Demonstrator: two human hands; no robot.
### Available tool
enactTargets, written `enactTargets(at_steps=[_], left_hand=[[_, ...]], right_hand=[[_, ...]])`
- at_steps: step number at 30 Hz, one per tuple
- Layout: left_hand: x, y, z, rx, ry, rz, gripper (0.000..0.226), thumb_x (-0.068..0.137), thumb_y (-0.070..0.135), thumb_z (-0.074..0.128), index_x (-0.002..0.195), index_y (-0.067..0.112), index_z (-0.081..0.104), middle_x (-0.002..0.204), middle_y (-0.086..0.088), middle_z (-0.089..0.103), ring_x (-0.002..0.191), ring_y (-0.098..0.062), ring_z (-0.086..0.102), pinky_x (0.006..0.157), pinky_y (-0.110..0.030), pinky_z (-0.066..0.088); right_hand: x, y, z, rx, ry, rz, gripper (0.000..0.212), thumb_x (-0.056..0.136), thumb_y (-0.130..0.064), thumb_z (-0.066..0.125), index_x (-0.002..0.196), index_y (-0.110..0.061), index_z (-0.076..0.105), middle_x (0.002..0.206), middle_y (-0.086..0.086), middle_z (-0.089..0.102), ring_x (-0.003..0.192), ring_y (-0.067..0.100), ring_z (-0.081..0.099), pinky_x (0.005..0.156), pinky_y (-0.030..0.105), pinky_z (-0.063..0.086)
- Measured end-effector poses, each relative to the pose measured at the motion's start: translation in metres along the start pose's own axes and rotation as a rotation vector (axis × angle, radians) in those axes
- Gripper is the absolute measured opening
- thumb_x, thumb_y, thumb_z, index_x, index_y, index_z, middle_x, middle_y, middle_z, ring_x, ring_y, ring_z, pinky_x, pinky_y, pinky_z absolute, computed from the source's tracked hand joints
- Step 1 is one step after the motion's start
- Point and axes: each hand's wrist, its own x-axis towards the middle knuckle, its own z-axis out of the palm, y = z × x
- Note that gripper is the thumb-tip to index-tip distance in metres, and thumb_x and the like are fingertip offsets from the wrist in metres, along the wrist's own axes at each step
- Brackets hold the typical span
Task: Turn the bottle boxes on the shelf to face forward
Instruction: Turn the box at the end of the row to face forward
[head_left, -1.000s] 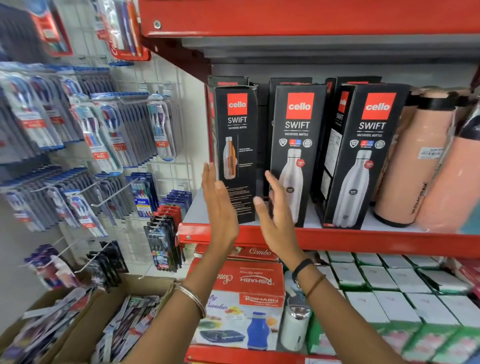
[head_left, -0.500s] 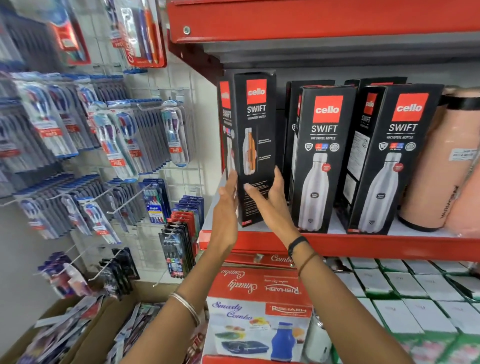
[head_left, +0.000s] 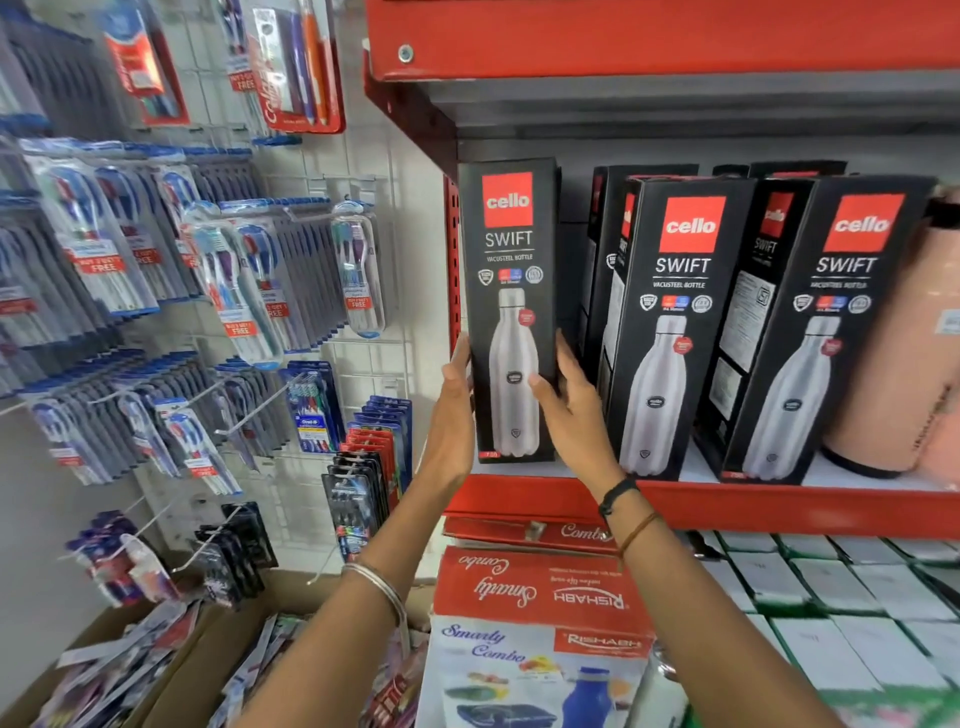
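Three black Cello Swift bottle boxes stand in the front row on the red shelf (head_left: 753, 506). The leftmost box (head_left: 509, 270) shows its front with a white bottle picture and stands upright at the shelf's left end. My left hand (head_left: 454, 410) presses its left side and my right hand (head_left: 569, 410) grips its right edge, thumb on the front. The middle box (head_left: 675, 332) and the right box (head_left: 826, 332) are angled, showing front and a side panel. More black boxes stand behind them, mostly hidden.
A peach flask (head_left: 904, 364) stands at the shelf's right. Toothbrush packs (head_left: 218, 280) hang on a wire grid to the left. Below the shelf lie a red Smarty Combo box (head_left: 530, 597) and white-green boxes (head_left: 841, 587). Cardboard cartons (head_left: 171, 670) sit bottom left.
Both hands closed on the leftmost box and turned it; the side with the orange bottle picture gave way to the front with the white bottle. The camera shifted closer and left.
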Motion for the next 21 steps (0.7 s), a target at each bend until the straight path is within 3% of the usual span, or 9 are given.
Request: enactTargets(at_steps=[4,7,9,11,14,16,17,19,21], left_hand=[[-0.002,-0.004,-0.002,-0.002,-0.037,0.0,0.093,0.071,0.088,0.018,0.149,0.04,0.019,0.161,0.016,0.02,0.148,-0.009,0.02,0.123,-0.04,0.017],[-0.006,-0.003,-0.001,-0.006,-0.03,-0.047,0.067,0.086,0.072,0.012,0.146,0.042,0.022,0.15,0.026,0.028,0.14,0.002,0.029,0.12,-0.031,0.021],[-0.009,-0.003,0.0,-0.01,-0.03,-0.066,0.051,0.096,0.05,0.005,0.144,0.042,0.021,0.141,0.033,0.031,0.127,0.018,0.035,0.113,-0.019,0.028],[-0.011,-0.004,-0.002,-0.007,-0.029,-0.074,0.051,0.097,0.046,0.003,0.145,0.041,0.02,0.138,0.037,0.032,0.121,0.025,0.035,0.103,-0.01,0.034],[-0.02,-0.004,-0.004,-0.024,-0.024,-0.088,0.078,0.078,0.078,0.015,0.147,0.043,0.018,0.157,0.022,0.02,0.143,0.001,0.021,0.119,-0.036,0.022],[-0.022,-0.006,-0.004,-0.023,-0.019,-0.103,0.091,0.062,0.094,0.02,0.142,0.051,0.019,0.162,0.014,0.014,0.149,-0.01,0.015,0.118,-0.045,0.018],[-0.023,-0.006,-0.004,-0.015,-0.016,-0.099,0.088,0.062,0.094,0.019,0.14,0.054,0.02,0.162,0.014,0.016,0.149,-0.011,0.016,0.12,-0.046,0.017],[-0.025,-0.003,-0.003,0.003,-0.017,-0.084,0.072,0.075,0.083,0.013,0.139,0.052,0.021,0.159,0.016,0.02,0.148,-0.011,0.021,0.122,-0.05,0.017],[-0.029,0.0,-0.002,0.001,-0.014,-0.082,0.066,0.081,0.073,0.011,0.142,0.049,0.02,0.157,0.017,0.023,0.147,-0.011,0.023,0.122,-0.05,0.018]], right_hand=[[-0.003,0.013,0.002,-0.02,0.017,0.012,0.062,0.094,-0.022,0.054,0.148,-0.019,0.025,0.151,-0.012,0.029,0.14,0.004,0.028,0.118,0.028,0.025],[-0.009,0.018,0.004,-0.067,0.023,0.008,0.064,0.094,-0.018,0.054,0.149,-0.023,0.022,0.139,-0.026,0.032,0.127,-0.005,0.038,0.112,0.024,0.03],[-0.014,0.021,0.005,-0.105,0.023,-0.002,0.064,0.094,-0.013,0.053,0.149,-0.023,0.021,0.14,-0.021,0.033,0.125,-0.004,0.039,0.112,0.026,0.031],[-0.021,0.022,0.006,-0.122,0.023,0.002,0.062,0.094,-0.012,0.051,0.148,-0.022,0.023,0.147,-0.01,0.036,0.133,0.006,0.038,0.114,0.031,0.031],[-0.032,0.018,0.005,-0.086,0.045,0.052,0.053,0.097,-0.022,0.046,0.146,-0.018,0.027,0.151,0.008,0.039,0.137,0.017,0.04,0.11,0.021,0.033],[-0.039,0.013,0.004,-0.038,0.076,0.07,0.046,0.099,-0.029,0.041,0.143,-0.018,0.034,0.145,0.006,0.045,0.133,0.015,0.043,0.1,0.003,0.031],[-0.041,0.012,0.003,-0.005,0.087,0.072,0.043,0.099,-0.032,0.039,0.14,-0.019,0.038,0.141,0.001,0.047,0.132,0.015,0.044,0.099,0.002,0.032],[-0.042,0.012,0.003,0.062,0.098,0.074,0.038,0.099,-0.038,0.035,0.134,-0.027,0.045,0.133,-0.009,0.049,0.13,0.014,0.046,0.11,0.021,0.036],[-0.043,0.015,0.003,0.097,0.122,0.091,0.031,0.097,-0.047,0.033,0.122,-0.043,0.051,0.126,-0.018,0.053,0.126,0.012,0.05,0.112,0.04,0.038]])
